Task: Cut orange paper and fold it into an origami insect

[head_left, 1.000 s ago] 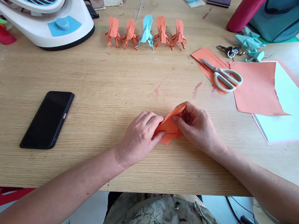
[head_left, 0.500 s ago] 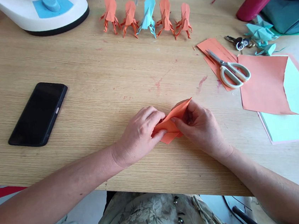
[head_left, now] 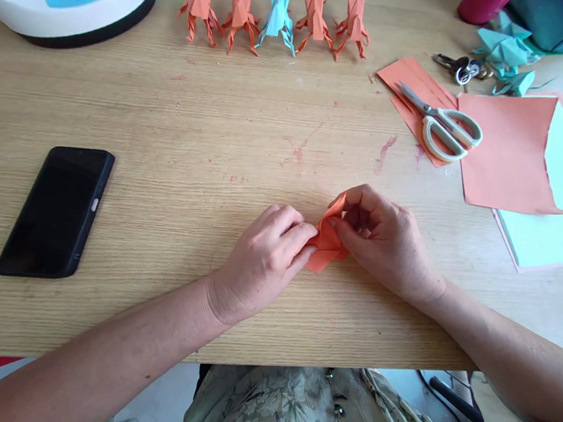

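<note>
A folded piece of orange paper [head_left: 326, 245] is held between my two hands, just above the wooden table near its front edge. My left hand [head_left: 272, 255] is closed on the paper's left side, thumb in front and fingers behind. On the other side, my right hand [head_left: 382, 237] pinches the raised upper flap between thumb and forefinger. Parts of the paper are hidden behind the fingers of both hands.
A black phone [head_left: 56, 211] lies at left. Folded paper figures [head_left: 315, 6], orange and one blue, stand in a row at the back. White-handled scissors [head_left: 444, 128] rest on orange paper strips, beside orange sheets [head_left: 509, 153], keys [head_left: 462, 70] and teal paper figures [head_left: 504, 46].
The upper flap of the orange paper has been drawn down and bent, so it looks smaller and more creased. The hands stay close together. The whole view has tipped slightly downward.
</note>
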`<state>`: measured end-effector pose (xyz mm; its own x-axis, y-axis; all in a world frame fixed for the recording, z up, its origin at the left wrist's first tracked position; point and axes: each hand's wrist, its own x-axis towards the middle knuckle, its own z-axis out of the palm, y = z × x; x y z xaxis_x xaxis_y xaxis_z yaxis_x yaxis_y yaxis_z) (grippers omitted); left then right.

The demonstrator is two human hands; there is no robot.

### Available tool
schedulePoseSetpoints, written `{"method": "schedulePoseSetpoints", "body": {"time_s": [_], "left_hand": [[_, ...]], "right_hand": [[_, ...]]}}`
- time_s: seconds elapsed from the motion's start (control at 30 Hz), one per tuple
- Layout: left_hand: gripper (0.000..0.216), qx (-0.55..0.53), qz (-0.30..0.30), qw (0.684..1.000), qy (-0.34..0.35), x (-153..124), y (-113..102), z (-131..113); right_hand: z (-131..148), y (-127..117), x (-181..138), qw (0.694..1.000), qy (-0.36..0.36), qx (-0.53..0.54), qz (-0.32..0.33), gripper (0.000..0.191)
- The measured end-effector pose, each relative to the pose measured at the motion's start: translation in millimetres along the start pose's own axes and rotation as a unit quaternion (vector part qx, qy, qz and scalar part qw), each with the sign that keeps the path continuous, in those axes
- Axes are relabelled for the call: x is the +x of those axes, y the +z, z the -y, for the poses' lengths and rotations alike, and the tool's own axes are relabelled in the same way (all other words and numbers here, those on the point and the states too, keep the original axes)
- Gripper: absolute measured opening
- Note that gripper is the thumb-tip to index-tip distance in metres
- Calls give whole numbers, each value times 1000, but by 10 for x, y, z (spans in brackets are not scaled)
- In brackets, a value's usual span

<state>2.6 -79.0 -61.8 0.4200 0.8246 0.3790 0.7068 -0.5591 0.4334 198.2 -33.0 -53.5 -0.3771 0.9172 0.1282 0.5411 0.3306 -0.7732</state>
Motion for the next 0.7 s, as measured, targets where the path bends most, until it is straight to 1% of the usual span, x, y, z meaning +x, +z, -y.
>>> {"method": "schedulePoseSetpoints", "body": {"time_s": [0.27,0.4,0.53,0.7], "left_hand": [[21,-3,33,999,7,-12,-53,-20],[21,25,49,998,13,-45,-97,-42],[19,50,43,997,40,-132,-126,-58],[24,59,39,996,59,-259,-147,-52]], "right_hand": [[20,-15,-21,997,-68,25,6,12],[23,-21,-51,994,-107,-9,0,14],[32,-30,-106,988,-153,-32,1,13],[46,-30,-189,977,-205,-57,12,21]]}}
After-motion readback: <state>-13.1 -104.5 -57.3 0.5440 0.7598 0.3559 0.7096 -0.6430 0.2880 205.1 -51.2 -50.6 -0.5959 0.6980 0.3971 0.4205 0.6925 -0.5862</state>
